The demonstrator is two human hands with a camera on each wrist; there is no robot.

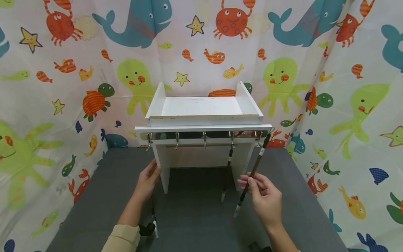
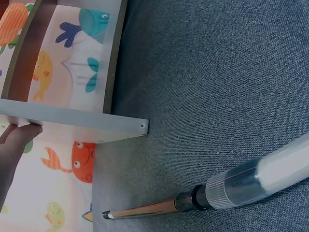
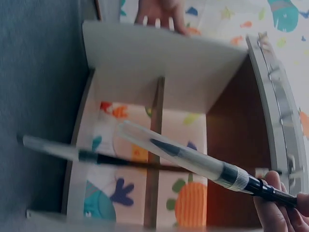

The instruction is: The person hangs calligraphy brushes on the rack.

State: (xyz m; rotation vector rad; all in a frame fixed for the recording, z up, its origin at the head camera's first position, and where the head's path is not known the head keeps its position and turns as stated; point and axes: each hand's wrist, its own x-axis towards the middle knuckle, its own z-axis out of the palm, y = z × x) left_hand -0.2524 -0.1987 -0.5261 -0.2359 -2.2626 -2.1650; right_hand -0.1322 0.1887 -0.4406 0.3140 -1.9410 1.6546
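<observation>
A white wooden rack (image 1: 204, 120) with a row of metal hooks stands on the grey table. My left hand (image 1: 149, 178) holds the front edge of the rack's left leg (image 2: 72, 116), thumb outside and fingertips (image 3: 159, 14) over the edge. My right hand (image 1: 266, 199) pinches a dark calligraphy brush (image 1: 252, 175) near its lower end. The brush leans up to the right, its top loop at the rightmost hook (image 1: 267, 134). Its clear-capped tip (image 3: 193, 162) points down. A second brush (image 1: 227, 171) hangs from the neighbouring hook. A third brush (image 2: 212, 195) lies on the table under my left forearm.
The rack's three left hooks (image 1: 176, 138) are bare. A sea-animal patterned curtain (image 1: 47, 105) closes in the table at the back and both sides. Grey table surface (image 1: 94, 196) stretches left and right of the rack.
</observation>
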